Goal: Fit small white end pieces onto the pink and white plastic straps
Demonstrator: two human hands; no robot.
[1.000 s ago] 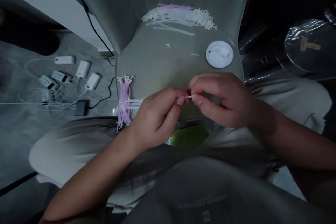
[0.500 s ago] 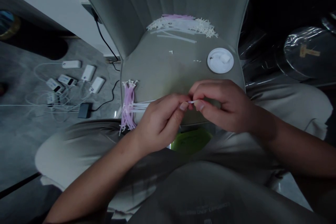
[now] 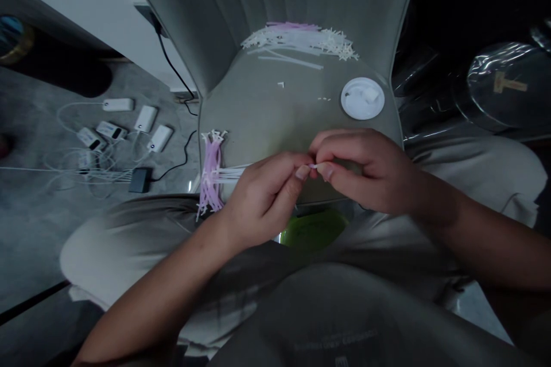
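Observation:
My left hand (image 3: 269, 192) and my right hand (image 3: 370, 172) meet over the front of a grey chair seat (image 3: 258, 109), fingertips pinched on a small pale piece (image 3: 314, 166) between them. Most of that piece is hidden by the fingers. Left of my left hand lies a bundle of pink sticks (image 3: 210, 169) with white tips, crossed by several white sticks (image 3: 230, 174) that run under the hand. Along the seat's back is a pile of white and pink sticks (image 3: 297, 40). A round white dish (image 3: 362, 98) with a white lump sits at the seat's right.
Small white bits (image 3: 323, 98) and a tiny white corner piece (image 3: 281, 85) lie mid-seat. White power banks (image 3: 146, 118) with tangled cables and a black adapter (image 3: 140, 180) are on the floor at left. A green container (image 3: 314, 229) shows below the seat's front edge.
The two hands' fingertips have come slightly closer together, and less of the pale piece shows between them. Otherwise the view has only shifted slightly.

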